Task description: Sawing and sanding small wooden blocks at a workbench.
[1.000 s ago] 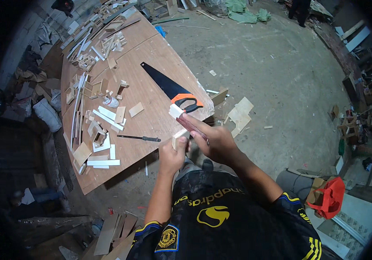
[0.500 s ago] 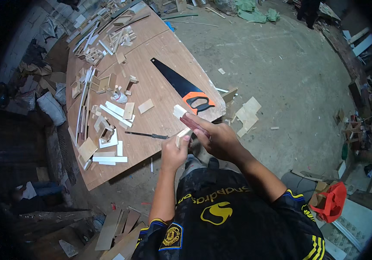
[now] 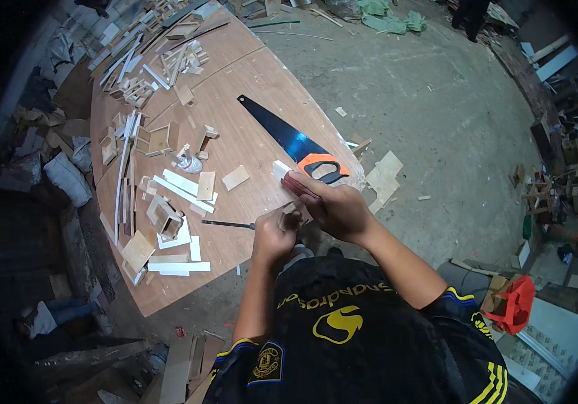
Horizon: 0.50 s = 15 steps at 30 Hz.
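Head cam: the right hand [image 3: 340, 210] has its fingers wrapped round a narrow dark red-brown block [image 3: 294, 183], up by the table's near edge, with a small white piece [image 3: 279, 169] poking out past it. Can't tell if those two are joined. The left hand [image 3: 275, 236] is curled just beside it, but it's too blurry to say what those fingers have. My worry: hands that close, one slip could scrape knuckles or drop the white piece. Also, the black-bladed handsaw with an orange handle [image 3: 283, 132] lies loose on the brown wooden tabletop [image 3: 235, 71], so a careless reach could catch its teeth. And the slim black rod-like tool [image 3: 225, 223] near the left hand could get knocked.
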{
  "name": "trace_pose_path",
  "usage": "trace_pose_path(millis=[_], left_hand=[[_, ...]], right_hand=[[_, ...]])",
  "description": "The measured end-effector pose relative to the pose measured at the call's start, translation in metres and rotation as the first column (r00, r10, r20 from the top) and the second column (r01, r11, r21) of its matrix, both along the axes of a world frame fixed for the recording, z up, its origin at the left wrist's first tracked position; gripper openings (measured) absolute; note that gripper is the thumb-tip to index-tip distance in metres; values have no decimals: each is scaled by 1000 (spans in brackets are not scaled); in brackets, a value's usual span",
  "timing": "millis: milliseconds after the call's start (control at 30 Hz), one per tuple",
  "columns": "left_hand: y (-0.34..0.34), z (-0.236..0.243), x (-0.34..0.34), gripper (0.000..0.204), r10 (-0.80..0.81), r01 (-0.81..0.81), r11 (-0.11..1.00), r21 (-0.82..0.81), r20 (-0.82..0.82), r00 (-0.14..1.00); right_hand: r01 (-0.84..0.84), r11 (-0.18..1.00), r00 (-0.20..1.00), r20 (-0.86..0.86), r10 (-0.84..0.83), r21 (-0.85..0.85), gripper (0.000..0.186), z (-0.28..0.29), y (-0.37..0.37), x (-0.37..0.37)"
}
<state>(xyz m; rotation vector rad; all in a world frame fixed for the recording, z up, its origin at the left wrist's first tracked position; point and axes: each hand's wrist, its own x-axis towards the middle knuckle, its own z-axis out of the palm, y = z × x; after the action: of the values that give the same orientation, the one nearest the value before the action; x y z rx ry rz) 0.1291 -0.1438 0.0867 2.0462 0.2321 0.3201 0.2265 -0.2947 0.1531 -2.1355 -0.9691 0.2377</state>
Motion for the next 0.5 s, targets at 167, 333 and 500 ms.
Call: trace_pose_path(millis=[167,333,500], left_hand=[[55,-7,4,56,204,-264,862,-433,-181,962],[89,-3,9,65,89,-113,634,-765,-72,993],[116,-4,12,64,4,-43,495,-868,-48,999]], right_hand=[[11,954,942,-324,91,300,38,28,18,-3],[295,867,920,-366,-143,402,40,47,23,15],[229,909,927,-362,-95,348,42,32,46,11]])
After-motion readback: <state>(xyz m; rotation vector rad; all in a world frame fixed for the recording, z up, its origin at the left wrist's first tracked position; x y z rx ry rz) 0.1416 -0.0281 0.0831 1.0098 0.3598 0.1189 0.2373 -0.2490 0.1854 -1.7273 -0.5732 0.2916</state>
